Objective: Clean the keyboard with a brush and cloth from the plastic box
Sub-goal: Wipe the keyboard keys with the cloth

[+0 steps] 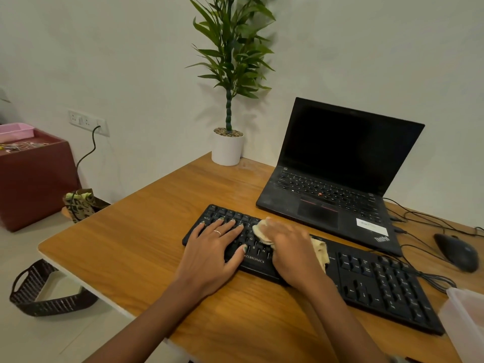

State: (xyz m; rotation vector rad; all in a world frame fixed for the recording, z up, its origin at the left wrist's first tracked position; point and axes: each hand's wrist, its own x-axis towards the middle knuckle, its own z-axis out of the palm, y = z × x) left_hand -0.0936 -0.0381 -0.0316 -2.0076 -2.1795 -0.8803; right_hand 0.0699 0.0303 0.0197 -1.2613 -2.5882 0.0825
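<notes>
Her left hand (pixel 214 247) lies flat, steadying the keyboard (pixel 366 281); the right hand (pixel 290 247) (blurred, seemingly bunching) presses the soft, limp cloth (pixel 262 233) at her twelve o'clock

The right hand (pixel 289 247) is motion-blurred, its fingers indistinct, and it covers most of the cloth (pixel 263 233) and the keyboard's (pixel 366 279) middle keys. The plastic box (pixel 465 318) is cut off by the right and bottom edges, contents unreadable. Items in the pink tray (pixel 15 129), cropped at the left edge, are too small to identify. The label on the laptop (pixel 337 184) is illegible.
</notes>
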